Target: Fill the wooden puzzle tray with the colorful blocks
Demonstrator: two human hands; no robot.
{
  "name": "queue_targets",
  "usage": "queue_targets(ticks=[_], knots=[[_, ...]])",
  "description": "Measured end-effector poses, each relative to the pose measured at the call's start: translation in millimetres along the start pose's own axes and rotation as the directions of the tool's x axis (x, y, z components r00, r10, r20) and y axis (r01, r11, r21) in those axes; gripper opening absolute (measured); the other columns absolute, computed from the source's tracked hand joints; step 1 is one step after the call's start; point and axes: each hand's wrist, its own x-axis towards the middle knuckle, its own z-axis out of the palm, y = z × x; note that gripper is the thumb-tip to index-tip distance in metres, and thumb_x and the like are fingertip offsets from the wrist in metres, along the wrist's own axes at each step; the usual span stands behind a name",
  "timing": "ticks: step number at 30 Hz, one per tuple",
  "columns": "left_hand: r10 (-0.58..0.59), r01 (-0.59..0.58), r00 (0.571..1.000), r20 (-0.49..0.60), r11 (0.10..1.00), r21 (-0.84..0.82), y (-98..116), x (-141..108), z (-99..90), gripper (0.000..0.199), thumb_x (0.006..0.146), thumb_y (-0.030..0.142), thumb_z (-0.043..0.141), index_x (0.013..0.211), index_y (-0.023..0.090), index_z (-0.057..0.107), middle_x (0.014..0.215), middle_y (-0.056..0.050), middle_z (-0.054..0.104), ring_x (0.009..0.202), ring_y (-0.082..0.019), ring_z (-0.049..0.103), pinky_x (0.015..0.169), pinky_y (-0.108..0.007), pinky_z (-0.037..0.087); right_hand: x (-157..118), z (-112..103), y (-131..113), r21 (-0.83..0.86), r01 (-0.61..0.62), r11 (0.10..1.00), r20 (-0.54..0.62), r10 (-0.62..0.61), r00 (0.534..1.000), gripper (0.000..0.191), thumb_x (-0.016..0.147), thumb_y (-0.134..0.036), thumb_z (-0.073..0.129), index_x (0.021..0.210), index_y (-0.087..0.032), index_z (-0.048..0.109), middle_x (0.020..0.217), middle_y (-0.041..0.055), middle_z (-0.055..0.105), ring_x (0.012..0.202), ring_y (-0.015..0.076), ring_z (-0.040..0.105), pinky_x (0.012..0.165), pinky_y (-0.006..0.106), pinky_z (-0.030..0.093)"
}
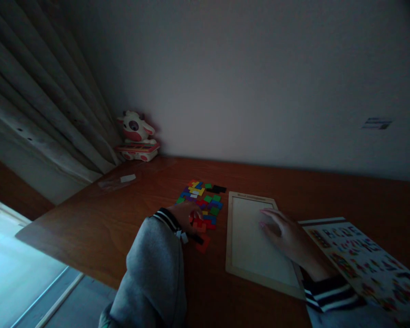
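My left hand rests at the near left side of a spread of flat coloured puzzle pieces. Its fingers curve over the red pieces and look apart, with nothing visibly gripped, though dim light blurs the tips. A pale wooden puzzle board with a raised frame lies right of the pieces, its bare inside showing. Over the board's right side is my right hand, thumb and fingers apart and nothing between them. Beneath the right forearm lies a printed sheet with coloured letters and figures.
A cow-shaped toy with a keyboard stands at the table's back left corner. In front of it lies a clear plastic wrapper with a white label. The brown table meets a wall behind; a curtain hangs at left.
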Motion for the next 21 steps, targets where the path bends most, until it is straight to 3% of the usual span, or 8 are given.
queue_targets(ticks=[3, 8, 15, 21], knots=[[0.008, -0.008, 1.000, -0.001, 1.000, 0.019, -1, 1, 0.2, 0.054, 0.059, 0.040, 0.084, 0.106, 0.020, 0.067, 0.107, -0.005, 0.066, 0.090, -0.019, 0.062, 0.081, -0.028, 0.050, 1, -1, 0, -0.013, 0.004, 1.000, 0.023, -0.004, 1.000, 0.043, 0.093, -0.049, 0.048, 0.126, -0.023, 0.060, 0.128, 0.0094, 0.065, 0.116, 0.0267, 0.061, 0.101, 0.045, 0.047], [0.033, -0.023, 0.993, -0.116, 0.996, 0.087, 4, 2, 8.2, 0.057, 0.054, 0.037, 0.086, 0.105, 0.021, 0.067, 0.109, -0.005, 0.064, 0.098, -0.024, 0.062, 0.086, -0.031, 0.050, 2, 1, 0, -0.028, 0.030, 0.999, 0.018, -0.030, 0.999, 0.042, 0.093, -0.049, 0.048, 0.125, -0.025, 0.060, 0.127, 0.0083, 0.066, 0.116, 0.0271, 0.062, 0.100, 0.045, 0.048], [0.045, -0.030, 0.990, -0.131, 0.993, 0.114, 15, 6, 12.7, 0.053, 0.055, 0.037, 0.084, 0.104, 0.023, 0.069, 0.110, -0.005, 0.063, 0.098, -0.026, 0.064, 0.087, -0.033, 0.051, 7, 4, -1, -0.082, 0.058, 0.995, 0.021, -0.057, 0.998, 0.040, 0.094, -0.050, 0.046, 0.122, -0.026, 0.063, 0.125, 0.0079, 0.066, 0.114, 0.0272, 0.063, 0.099, 0.046, 0.049], [0.082, -0.073, 0.987, -0.135, 0.995, 0.072, 10, 14, 19.7, 0.059, 0.053, 0.034, 0.082, 0.110, 0.024, 0.066, 0.111, -0.006, 0.061, 0.101, -0.027, 0.061, 0.091, -0.036, 0.050, 7, 6, 12, -0.165, 0.114, 0.980, 0.018, -0.112, 0.993, 0.043, 0.093, -0.051, 0.046, 0.124, -0.025, 0.062, 0.128, 0.0096, 0.063, 0.118, 0.0303, 0.059, 0.102, 0.050, 0.046]])
